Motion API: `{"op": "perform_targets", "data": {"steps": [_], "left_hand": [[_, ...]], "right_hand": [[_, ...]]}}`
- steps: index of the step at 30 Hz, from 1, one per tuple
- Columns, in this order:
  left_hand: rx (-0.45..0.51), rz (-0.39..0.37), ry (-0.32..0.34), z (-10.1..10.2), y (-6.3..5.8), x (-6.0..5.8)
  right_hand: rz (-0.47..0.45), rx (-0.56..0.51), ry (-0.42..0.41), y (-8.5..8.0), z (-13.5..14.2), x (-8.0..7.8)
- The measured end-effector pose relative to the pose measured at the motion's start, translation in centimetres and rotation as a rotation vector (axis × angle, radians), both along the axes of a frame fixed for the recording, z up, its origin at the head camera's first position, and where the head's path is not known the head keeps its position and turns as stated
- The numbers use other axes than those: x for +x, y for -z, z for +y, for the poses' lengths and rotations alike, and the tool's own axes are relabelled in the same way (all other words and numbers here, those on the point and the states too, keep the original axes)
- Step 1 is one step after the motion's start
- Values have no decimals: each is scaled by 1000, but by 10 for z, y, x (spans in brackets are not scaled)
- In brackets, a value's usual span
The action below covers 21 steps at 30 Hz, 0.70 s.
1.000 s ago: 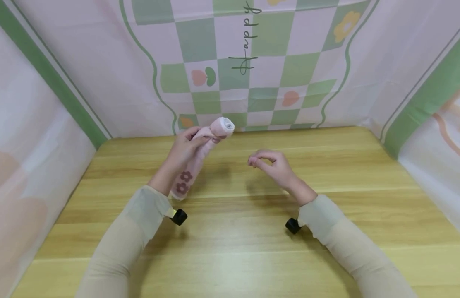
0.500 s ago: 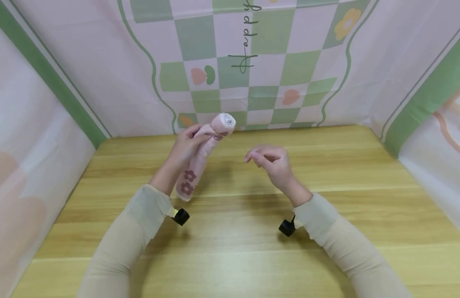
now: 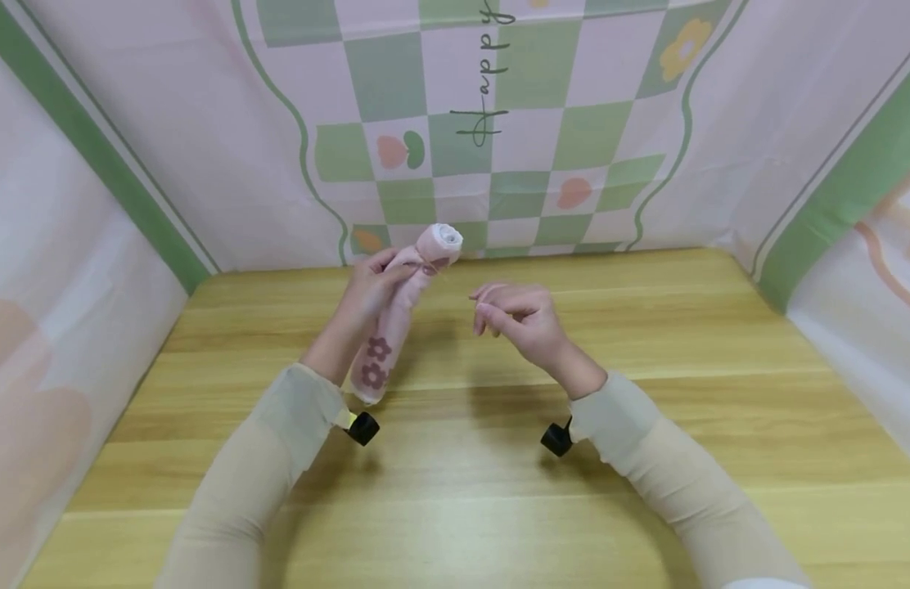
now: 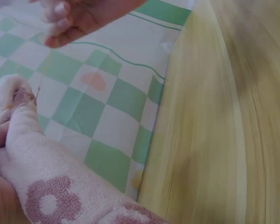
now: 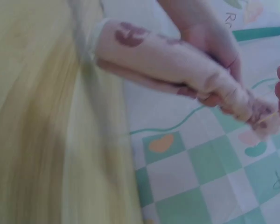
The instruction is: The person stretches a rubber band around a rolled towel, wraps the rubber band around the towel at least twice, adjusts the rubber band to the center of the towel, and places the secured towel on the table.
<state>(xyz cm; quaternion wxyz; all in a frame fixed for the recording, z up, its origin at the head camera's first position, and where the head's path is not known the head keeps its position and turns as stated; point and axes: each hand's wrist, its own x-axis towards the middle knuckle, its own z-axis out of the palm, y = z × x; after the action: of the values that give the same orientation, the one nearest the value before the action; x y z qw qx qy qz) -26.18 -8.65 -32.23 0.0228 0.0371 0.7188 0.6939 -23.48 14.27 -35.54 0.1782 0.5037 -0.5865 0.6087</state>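
My left hand (image 3: 361, 296) grips a rolled pink towel (image 3: 385, 343) with dark pink flowers, near its upper end. The towel slants over the table, its white spiral end pointing up and away. Below that end the roll is cinched narrow. In the left wrist view a thin yellowish rubber band (image 4: 43, 77) stretches from the cinched part towards the right hand (image 4: 91, 18). To the right of the towel's upper end, my right hand (image 3: 524, 323) has curled fingers, with thumb and forefinger pinching the band. The right wrist view shows the band (image 5: 273, 115) running to the fingertips.
Below lies a wooden table (image 3: 455, 491). A cloth backdrop (image 3: 529, 139) with green checks and lettering rises along its back edge, and more cloth (image 3: 72, 270) hangs at both sides. Small black cameras (image 3: 556, 439) stick out from the wrists.
My right hand has moved left, closer to the towel, and its fingers have turned downwards. The towel's lower end has swung slightly right, while the left hand keeps its grip.
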Motion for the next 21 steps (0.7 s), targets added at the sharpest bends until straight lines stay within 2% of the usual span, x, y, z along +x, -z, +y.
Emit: {"op": "perform_targets", "data": {"steps": [3,6,9,12,17,21], "left_hand": [[-5,0,-6,1,2,-1],[15,1,-2,2,3,-2],[52,-2,-3,1,4,-3],[71,-6,-13,1,4,-4],[70,-15,-18,2,4,-3],[59,-22,-7,4,4,-2]], "right_hand": [[-19,28,-65,-4,-2,3],[-128,41,-132,-8,-4,8],[-224,42,-163,-10,-5,11],[-270,63,-174,-10,-5,12],[-323,199,-193,-9,-1,6],[-433,327,-296,-14,4,1]]}}
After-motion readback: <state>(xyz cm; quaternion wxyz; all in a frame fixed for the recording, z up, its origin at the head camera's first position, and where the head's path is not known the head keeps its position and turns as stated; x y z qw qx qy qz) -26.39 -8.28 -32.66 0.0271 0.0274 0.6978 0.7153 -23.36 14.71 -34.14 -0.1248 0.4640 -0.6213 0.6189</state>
